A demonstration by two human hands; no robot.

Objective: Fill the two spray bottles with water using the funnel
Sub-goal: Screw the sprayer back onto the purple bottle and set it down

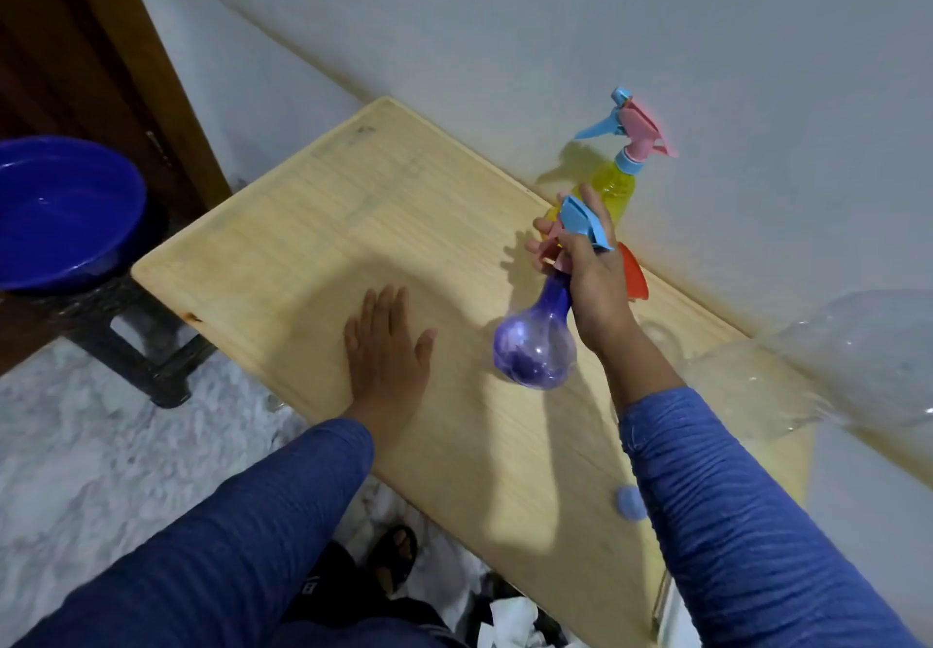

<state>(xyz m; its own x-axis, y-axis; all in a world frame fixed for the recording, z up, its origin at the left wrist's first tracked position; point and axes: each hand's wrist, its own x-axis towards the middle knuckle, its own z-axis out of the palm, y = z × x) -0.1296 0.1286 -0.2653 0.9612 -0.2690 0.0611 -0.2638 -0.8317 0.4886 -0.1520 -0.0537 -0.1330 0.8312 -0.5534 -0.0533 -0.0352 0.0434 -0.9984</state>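
two spray bottles are waiting with trigger heads on: the yellow bottle [613, 193] is standing by the wall on the wooden table [313, 223], so filling is looking barely begun, with the red funnel [635, 273] lying unused just behind. the left hand [386, 359] is resting flat, fingers spread, while the right hand [588, 278] is gripping the purple bottle [535, 344] by its neck, tilted above the tabletop.

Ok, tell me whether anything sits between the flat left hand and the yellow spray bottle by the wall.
Yes. The purple spray bottle, held up by the right hand, hangs between the left hand and the yellow spray bottle.
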